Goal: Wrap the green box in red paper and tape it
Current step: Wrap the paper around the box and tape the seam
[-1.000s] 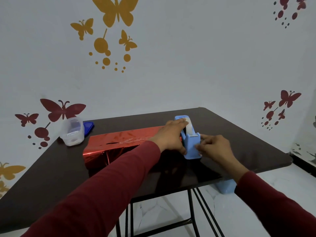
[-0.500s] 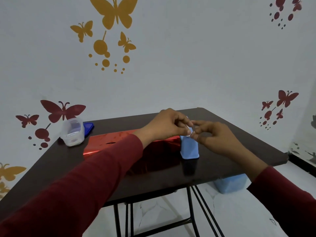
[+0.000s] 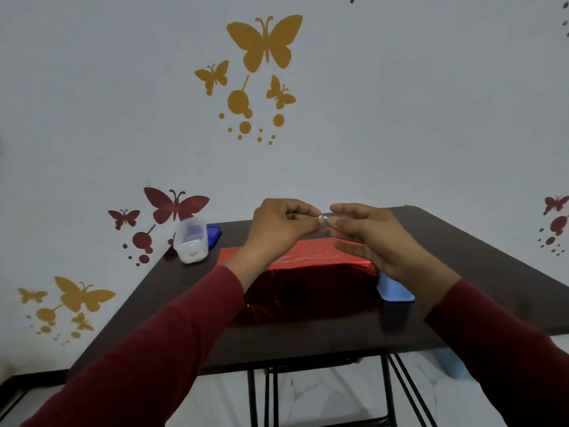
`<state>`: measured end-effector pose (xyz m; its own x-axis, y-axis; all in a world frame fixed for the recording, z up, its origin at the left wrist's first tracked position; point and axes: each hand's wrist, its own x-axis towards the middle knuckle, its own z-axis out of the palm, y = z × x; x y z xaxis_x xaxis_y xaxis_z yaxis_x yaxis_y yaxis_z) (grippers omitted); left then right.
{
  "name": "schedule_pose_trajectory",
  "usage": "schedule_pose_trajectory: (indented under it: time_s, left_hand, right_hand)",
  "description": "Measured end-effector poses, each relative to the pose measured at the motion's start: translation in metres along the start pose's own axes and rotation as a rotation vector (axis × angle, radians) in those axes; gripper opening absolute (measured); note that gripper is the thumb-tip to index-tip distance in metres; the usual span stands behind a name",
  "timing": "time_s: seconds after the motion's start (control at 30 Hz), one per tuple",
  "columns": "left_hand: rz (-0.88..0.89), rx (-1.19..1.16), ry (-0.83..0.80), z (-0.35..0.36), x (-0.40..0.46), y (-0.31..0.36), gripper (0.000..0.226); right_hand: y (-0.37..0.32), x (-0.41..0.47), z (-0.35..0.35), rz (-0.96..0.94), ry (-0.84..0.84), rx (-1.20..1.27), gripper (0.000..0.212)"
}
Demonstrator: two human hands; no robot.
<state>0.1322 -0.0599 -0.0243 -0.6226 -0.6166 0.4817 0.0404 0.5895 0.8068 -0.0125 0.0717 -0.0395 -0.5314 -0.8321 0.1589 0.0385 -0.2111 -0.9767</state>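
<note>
The box, covered in shiny red paper (image 3: 311, 260), lies on the dark table (image 3: 462, 303); no green shows. Both my hands hover above it, close together. My left hand (image 3: 281, 226) pinches a small piece of clear tape (image 3: 323, 218) between thumb and forefinger. My right hand (image 3: 372, 238) meets the tape with its fingertips, the other fingers stretched out. The blue tape dispenser (image 3: 394, 289) stands at the box's right end, mostly hidden behind my right wrist.
A clear plastic tub (image 3: 191, 241) and its blue lid (image 3: 214, 237) sit at the table's back left corner. A light blue bin (image 3: 452, 363) stands on the floor under the table's right side. The wall with butterfly stickers is close behind.
Both hands left the dispenser and rose above the box with a piece of tape between them. My view has shifted to the right, so the box now sits more central.
</note>
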Motion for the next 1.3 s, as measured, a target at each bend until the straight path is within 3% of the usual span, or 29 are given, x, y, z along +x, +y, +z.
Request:
schedule_pose_trajectory:
  time_s: [0.17,0.4,0.6,0.8,0.87,0.97,1.1,1.2,1.3]
  left_hand:
    - [-0.097,0.022,0.150,-0.028,-0.007,-0.022,0.006]
    - [-0.273,-0.010,0.210,-0.061,-0.011,-0.052,0.005]
    - [-0.349,0.044,0.239,-0.068,-0.009,-0.062,0.004]
    - [-0.422,0.176,0.247,-0.074,-0.010,-0.085,0.004]
    - [-0.410,0.308,0.267,-0.078,-0.011,-0.096,0.007]
    - [-0.348,0.310,0.262,-0.077,-0.022,-0.109,0.002]
    - [-0.085,0.503,0.205,-0.065,-0.042,-0.123,0.031]
    - [0.062,0.703,0.205,-0.060,-0.050,-0.138,0.040]
    - [0.119,0.722,0.266,-0.060,-0.057,-0.156,0.040]
  right_hand:
    - [0.013,0.021,0.035,-0.013,0.098,-0.030,0.027]
    - [0.021,0.049,0.075,0.086,-0.037,-0.224,0.041]
    - [0.020,0.070,0.094,0.159,-0.025,-0.441,0.037]
    - [0.022,0.087,0.106,0.267,-0.079,-0.503,0.035]
    - [0.022,0.092,0.106,0.294,-0.082,-0.535,0.031]
    - [0.023,0.095,0.107,0.361,-0.134,-0.538,0.026]
    - [0.030,0.102,0.111,0.399,-0.137,-0.478,0.025]
    - [0.035,0.106,0.114,0.400,-0.137,-0.483,0.019]
    - [0.040,0.108,0.115,0.391,-0.141,-0.527,0.018]
